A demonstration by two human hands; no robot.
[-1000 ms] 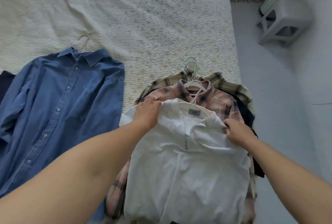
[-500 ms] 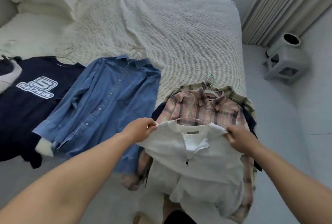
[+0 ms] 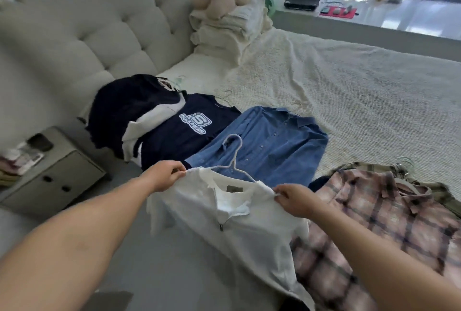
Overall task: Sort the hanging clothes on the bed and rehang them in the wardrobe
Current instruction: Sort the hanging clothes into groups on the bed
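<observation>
Both arms reach forward. The left hand (image 3: pixel 166 175) pinches one shoulder of the white zip shirt (image 3: pixel 239 221), and the right hand (image 3: pixel 295 199) pinches the other; each grip is narrow on the cloth. The shirt hangs on its white hanger (image 3: pixel 233 158), in front of the bed (image 3: pixel 349 91), beside the pink plaid shirt (image 3: pixel 374 221).

A single wide-angle camera rides on the person's head, standing off the bed's (image 3: pixel 349 101) near edge, looking forward and down across it. Both forearms reach in from six o'clock, close to the lens. The headboard (image 3: pixel 99 36) lies toward ten o'clock, the window sill (image 3: pixel 399 18) toward one o'clock. Edges bow from lens distortion.
</observation>
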